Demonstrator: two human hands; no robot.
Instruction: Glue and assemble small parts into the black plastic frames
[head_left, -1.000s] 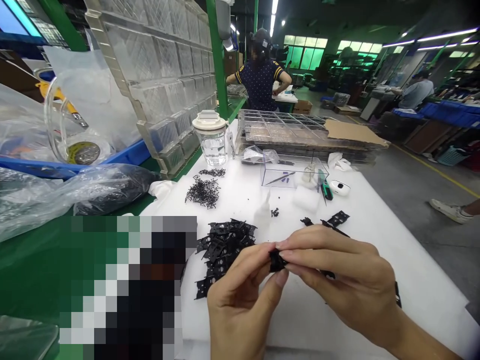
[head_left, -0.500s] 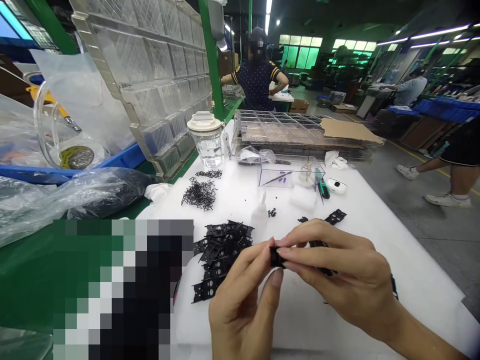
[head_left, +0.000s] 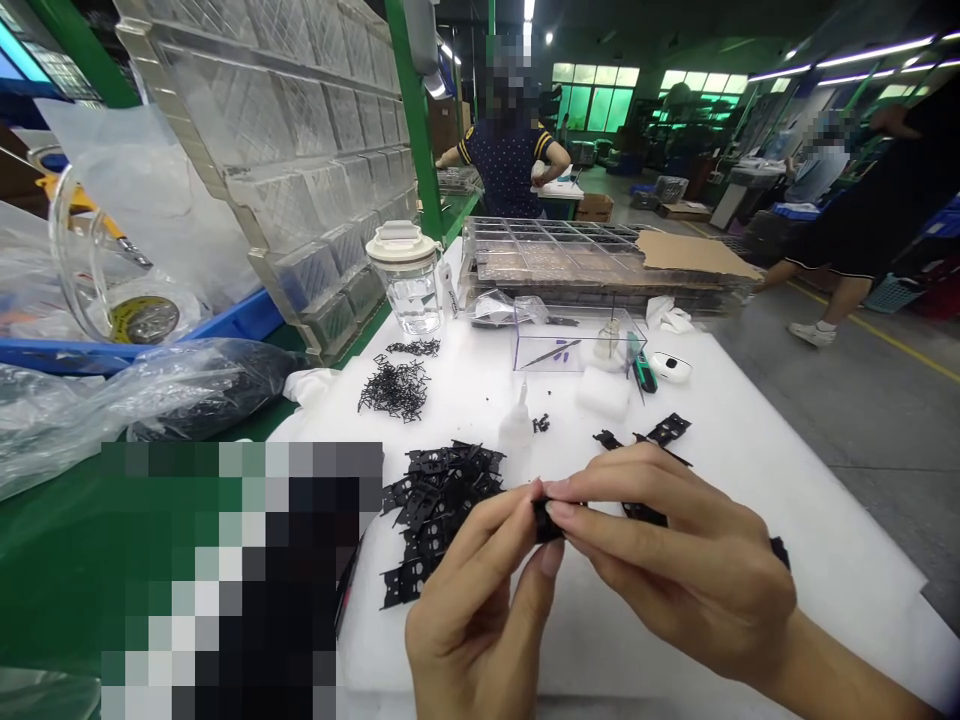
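Passer-by (head_left: pixel 862 220) closer now, both hands (head_left: pixel 600 570) still pinching small black part (head_left: pixel 546 522)

Matt black plastic, that small part (head_left: pixel 547 522) pinched between the bare fingertips of the left hand (head_left: pixel 480 610) and right hand (head_left: pixel 690 570). At ten o'clock, a heap of black plastic brackets (head_left: pixel 439 505), dull finish. White foam pad (head_left: pixel 750 470) underneath, soft and matt. Glossy clear plastic box (head_left: pixel 577 350) at twelve. Rough brown cardboard (head_left: pixel 694 255) beyond, crinkly shiny plastic bags (head_left: pixel 112 390) at nine.
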